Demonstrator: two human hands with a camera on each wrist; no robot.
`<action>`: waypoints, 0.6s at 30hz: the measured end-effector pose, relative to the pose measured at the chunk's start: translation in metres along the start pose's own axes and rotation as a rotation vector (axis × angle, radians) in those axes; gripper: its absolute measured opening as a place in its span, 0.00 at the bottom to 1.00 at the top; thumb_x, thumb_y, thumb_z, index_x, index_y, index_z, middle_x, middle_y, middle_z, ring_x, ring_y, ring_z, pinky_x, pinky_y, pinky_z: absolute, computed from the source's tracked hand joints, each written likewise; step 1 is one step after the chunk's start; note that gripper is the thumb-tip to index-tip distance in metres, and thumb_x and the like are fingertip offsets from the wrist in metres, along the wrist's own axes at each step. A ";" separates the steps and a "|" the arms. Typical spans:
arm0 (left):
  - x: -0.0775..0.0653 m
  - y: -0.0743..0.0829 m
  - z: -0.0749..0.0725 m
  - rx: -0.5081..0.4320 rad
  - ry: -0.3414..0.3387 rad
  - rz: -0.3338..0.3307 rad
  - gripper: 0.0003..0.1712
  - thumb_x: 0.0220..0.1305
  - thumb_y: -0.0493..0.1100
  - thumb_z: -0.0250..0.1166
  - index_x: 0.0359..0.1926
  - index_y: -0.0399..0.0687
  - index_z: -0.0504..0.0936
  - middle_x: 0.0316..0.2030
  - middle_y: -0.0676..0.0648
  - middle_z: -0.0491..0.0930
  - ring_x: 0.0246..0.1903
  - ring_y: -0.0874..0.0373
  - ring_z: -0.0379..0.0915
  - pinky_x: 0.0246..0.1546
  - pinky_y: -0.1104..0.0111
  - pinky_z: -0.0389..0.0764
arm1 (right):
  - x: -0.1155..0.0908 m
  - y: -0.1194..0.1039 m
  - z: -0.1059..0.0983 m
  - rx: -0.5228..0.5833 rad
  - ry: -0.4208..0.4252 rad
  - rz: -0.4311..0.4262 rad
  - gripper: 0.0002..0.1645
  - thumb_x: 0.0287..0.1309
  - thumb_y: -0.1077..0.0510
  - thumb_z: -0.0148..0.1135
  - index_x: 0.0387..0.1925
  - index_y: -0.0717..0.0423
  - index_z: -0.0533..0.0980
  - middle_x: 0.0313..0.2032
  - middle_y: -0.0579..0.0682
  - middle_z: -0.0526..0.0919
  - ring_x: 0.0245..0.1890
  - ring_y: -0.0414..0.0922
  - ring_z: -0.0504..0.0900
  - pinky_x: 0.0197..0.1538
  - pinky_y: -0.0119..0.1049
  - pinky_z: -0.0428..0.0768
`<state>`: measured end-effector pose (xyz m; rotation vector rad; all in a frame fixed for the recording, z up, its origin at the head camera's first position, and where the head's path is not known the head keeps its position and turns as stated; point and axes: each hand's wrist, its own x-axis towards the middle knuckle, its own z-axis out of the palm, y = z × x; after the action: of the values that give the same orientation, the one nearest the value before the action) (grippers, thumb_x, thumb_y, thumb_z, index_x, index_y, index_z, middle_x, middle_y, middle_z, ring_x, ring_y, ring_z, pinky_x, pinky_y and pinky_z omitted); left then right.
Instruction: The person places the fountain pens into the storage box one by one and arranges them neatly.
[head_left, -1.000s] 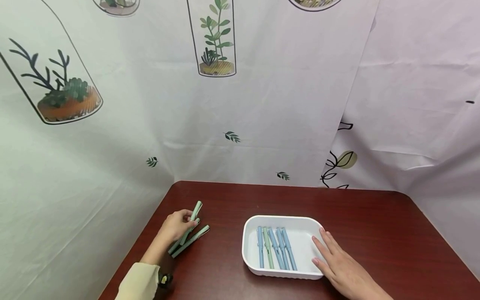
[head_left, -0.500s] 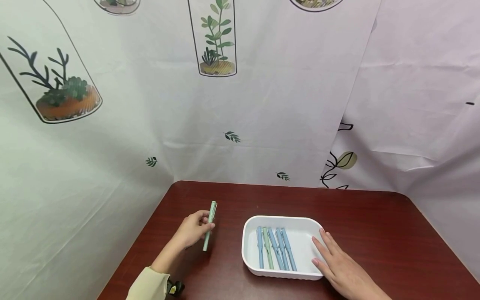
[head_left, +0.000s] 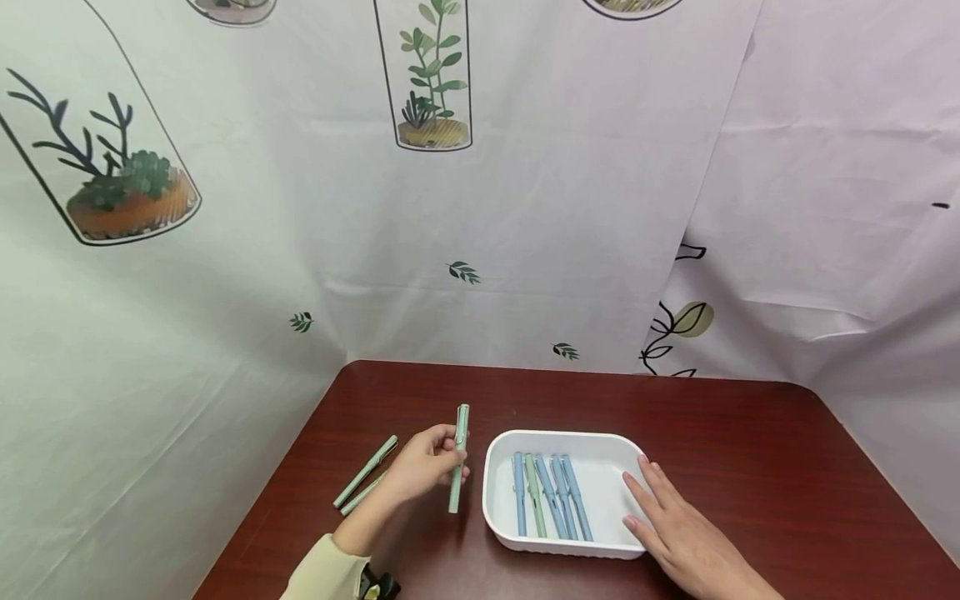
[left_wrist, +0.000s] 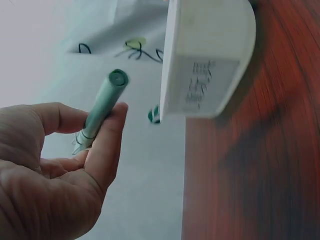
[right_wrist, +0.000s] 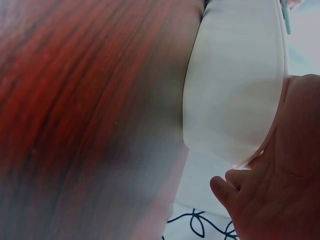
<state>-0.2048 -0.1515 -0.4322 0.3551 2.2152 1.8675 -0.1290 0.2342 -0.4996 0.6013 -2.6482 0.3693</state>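
My left hand (head_left: pixel 427 460) pinches a light green pen (head_left: pixel 459 460) between thumb and fingers, above the table just left of the white tray (head_left: pixel 558 547). In the left wrist view the pen (left_wrist: pixel 106 100) points one end toward the tray's labelled side wall (left_wrist: pixel 200 85). My right hand (head_left: pixel 686 529) rests with straight fingers on the tray's right rim; the right wrist view shows that hand (right_wrist: pixel 280 170) against the outer wall (right_wrist: pixel 235 85). Inside the tray lie several blue pens (head_left: pixel 547 496) and one green pen (head_left: pixel 536 495), side by side toward the left.
Two more green pens (head_left: pixel 366 472) lie on the dark red-brown table (head_left: pixel 720 425) at the left, one partly hidden by my left hand. A white cloth with plant prints (head_left: pixel 525 208) hangs behind and beside the table.
My left hand has lifted the green pen off the small pile at the left and carried it right, near the tray. The right hand and tray stay in place.
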 end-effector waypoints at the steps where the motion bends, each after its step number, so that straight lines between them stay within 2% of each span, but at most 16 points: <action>1: 0.000 0.001 0.004 -0.002 -0.004 0.009 0.24 0.67 0.30 0.59 0.59 0.18 0.67 0.35 0.44 0.75 0.33 0.53 0.84 0.37 0.56 0.88 | 0.000 0.000 0.000 0.000 0.007 -0.007 0.35 0.65 0.43 0.66 0.68 0.52 0.74 0.73 0.60 0.66 0.76 0.50 0.58 0.68 0.11 0.35; 3: 0.003 0.003 0.011 0.000 -0.011 0.028 0.25 0.66 0.31 0.61 0.59 0.18 0.67 0.36 0.42 0.78 0.32 0.55 0.83 0.34 0.58 0.88 | 0.000 0.001 0.000 -0.002 0.021 -0.019 0.35 0.65 0.43 0.66 0.68 0.53 0.74 0.72 0.61 0.67 0.80 0.40 0.44 0.68 0.12 0.34; 5: 0.005 0.005 0.018 0.011 -0.019 0.038 0.25 0.66 0.32 0.62 0.58 0.19 0.68 0.37 0.41 0.80 0.32 0.57 0.81 0.32 0.60 0.88 | 0.001 0.001 0.000 0.002 0.028 -0.026 0.34 0.65 0.44 0.66 0.67 0.54 0.74 0.72 0.62 0.67 0.77 0.29 0.33 0.68 0.12 0.34; 7: 0.008 0.006 0.024 0.016 -0.027 0.039 0.25 0.65 0.33 0.63 0.58 0.20 0.69 0.37 0.41 0.82 0.31 0.59 0.80 0.31 0.60 0.87 | 0.002 0.001 -0.001 0.010 0.024 -0.026 0.34 0.65 0.44 0.65 0.67 0.55 0.75 0.71 0.63 0.68 0.74 0.25 0.27 0.68 0.13 0.33; 14: 0.016 0.007 0.044 0.006 -0.073 0.032 0.26 0.58 0.30 0.62 0.57 0.25 0.69 0.34 0.46 0.80 0.35 0.59 0.80 0.30 0.62 0.86 | 0.004 0.001 -0.007 0.080 -0.038 0.008 0.35 0.66 0.43 0.64 0.69 0.53 0.73 0.73 0.61 0.66 0.73 0.19 0.27 0.66 0.10 0.34; 18: 0.020 0.007 0.056 -0.050 -0.101 0.024 0.27 0.57 0.30 0.62 0.58 0.26 0.69 0.35 0.46 0.79 0.33 0.59 0.78 0.31 0.64 0.86 | 0.003 0.004 -0.009 0.090 -0.058 0.010 0.36 0.66 0.42 0.65 0.70 0.52 0.72 0.73 0.59 0.65 0.74 0.20 0.31 0.65 0.09 0.36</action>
<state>-0.2053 -0.0917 -0.4348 0.4579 2.1044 1.8699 -0.1304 0.2397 -0.4907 0.6354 -2.7026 0.4832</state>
